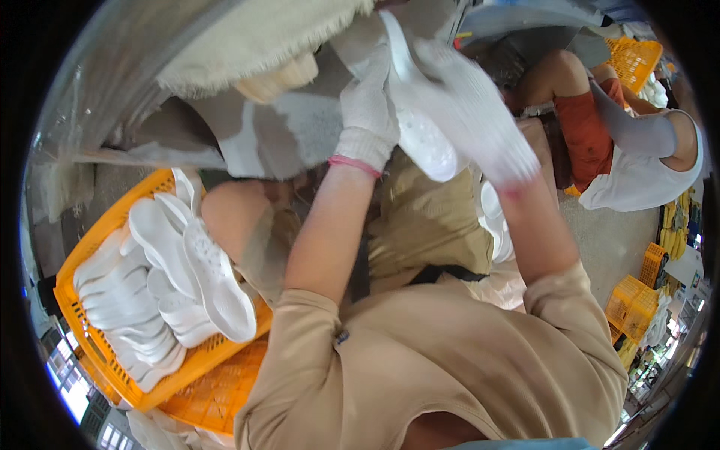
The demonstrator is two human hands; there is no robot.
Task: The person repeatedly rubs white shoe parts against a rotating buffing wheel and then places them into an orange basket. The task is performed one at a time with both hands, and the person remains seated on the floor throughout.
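Observation:
A white shoe sole (429, 150) is held up in front of me, tilted, with small marks on its broad end. My left hand (369, 109), in a white knit glove with a pink cuff band, grips its left edge. My right hand (472, 105), also gloved and slightly smeared by motion, is wrapped over the right side of the same sole. Just beyond my hands is a large round pad of cream, frayed cloth (255, 49), with a pale block beneath its edge. Part of the sole lies hidden behind my fingers.
At my left, an orange crate (75, 262) holds several stacked white soles (127, 307). More white soles (491, 206) lie by my right thigh. A person in a white top and orange shorts (637, 150) sits at the right, near orange baskets (630, 307). A grey metal housing (262, 139) surrounds the pad.

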